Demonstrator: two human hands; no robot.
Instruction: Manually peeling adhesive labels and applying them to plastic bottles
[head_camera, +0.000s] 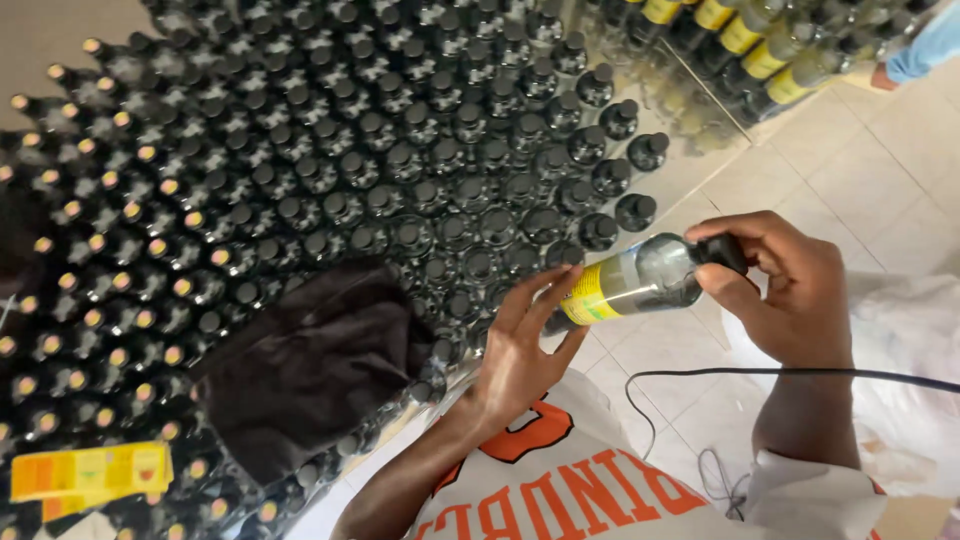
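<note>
I hold a clear plastic bottle sideways over the floor; it has a yellow label and a black cap. My left hand presses its fingers against the labelled lower part. My right hand grips the capped end, thumb and fingers wrapped round the black cap. Just beyond the bottle stands a dense field of dark bottles with black caps, filling the upper left.
A dark brown cloth lies over some bottles at lower left. Yellow label sheets rest at the bottom left. Labelled bottles lie at the top right. A black cable crosses the tiled floor. White plastic sits at right.
</note>
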